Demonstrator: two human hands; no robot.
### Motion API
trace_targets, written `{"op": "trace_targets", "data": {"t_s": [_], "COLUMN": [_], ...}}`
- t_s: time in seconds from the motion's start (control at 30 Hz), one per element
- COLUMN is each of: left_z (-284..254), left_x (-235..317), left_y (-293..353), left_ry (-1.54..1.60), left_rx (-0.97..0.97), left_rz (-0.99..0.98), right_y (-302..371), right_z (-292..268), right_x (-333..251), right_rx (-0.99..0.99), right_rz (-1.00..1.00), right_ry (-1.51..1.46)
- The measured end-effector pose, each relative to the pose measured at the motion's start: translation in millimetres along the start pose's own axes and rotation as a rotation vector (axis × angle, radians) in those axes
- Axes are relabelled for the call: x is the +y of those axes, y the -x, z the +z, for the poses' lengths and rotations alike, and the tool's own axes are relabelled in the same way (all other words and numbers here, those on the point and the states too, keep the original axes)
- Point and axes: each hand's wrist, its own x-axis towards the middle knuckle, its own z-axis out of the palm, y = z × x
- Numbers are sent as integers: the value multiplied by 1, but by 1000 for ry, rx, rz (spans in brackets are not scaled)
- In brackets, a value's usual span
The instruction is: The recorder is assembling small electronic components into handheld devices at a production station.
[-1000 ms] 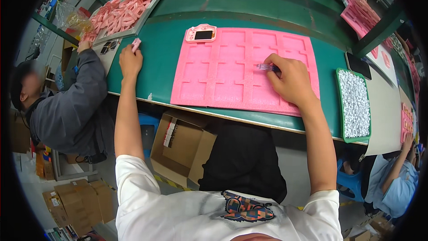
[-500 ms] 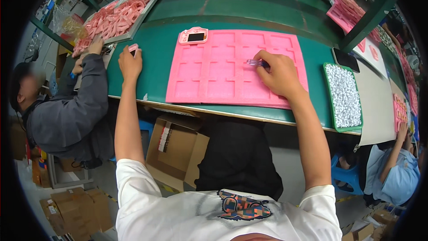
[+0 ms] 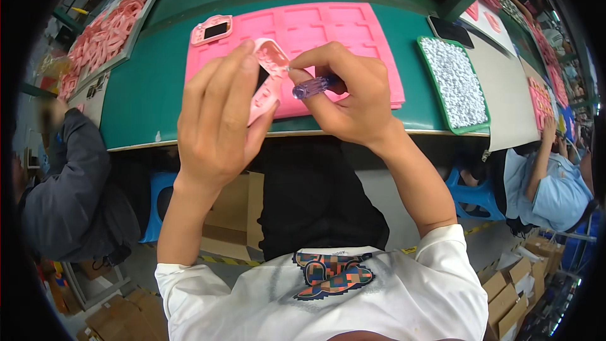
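Observation:
Raised in front of me, a pink handheld device with a dark screen is tilted on edge in my left hand, which is closed around it. My right hand is closed and holds a screwdriver-like tool with a clear purple handle; its blade is hidden. The thumb and forefinger of that hand meet at the device's edge, and I cannot tell whether something small is between them. Behind the hands lies a pink foam tray with square recesses. A second pink device rests screen-up at its far-left corner.
At right is a green-rimmed tray of small white parts, with a black phone beyond it. A tray of pink parts stands at far left. Co-workers sit on both sides. A cardboard box is below the table edge.
My left hand has come from the table's left side to the middle with the pink device. My right hand has lifted off the tray, bringing the tool to it. The view has shifted.

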Motion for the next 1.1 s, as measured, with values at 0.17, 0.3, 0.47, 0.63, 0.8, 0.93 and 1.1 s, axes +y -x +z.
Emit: {"op": "trace_targets", "data": {"t_s": [0.17,0.3,0.47,0.63,0.8,0.93,1.1], "left_z": [10,13,12,8,9,17,12], "left_x": [17,23,24,22,42,90,124], "left_y": [-7,-8,-8,-16,-14,-4,15], "left_ry": [51,89,209,477,781,1279,1730], "left_rx": [17,-39,-188,-279,-141,247,185], "left_rz": [62,71,30,-67,-271,-676,-985], "right_y": [10,13,17,23,27,29,37], "right_z": [-14,-28,-46,-62,-72,-75,-74], "right_x": [-8,-9,-6,-2,-8,-20,-31], "right_rx": [-13,-83,-242,-358,-323,-228,-262], "right_rz": [25,42,-4,-115,-266,-385,-451], "right_ry": [72,162,275,287,322,299,287]}}
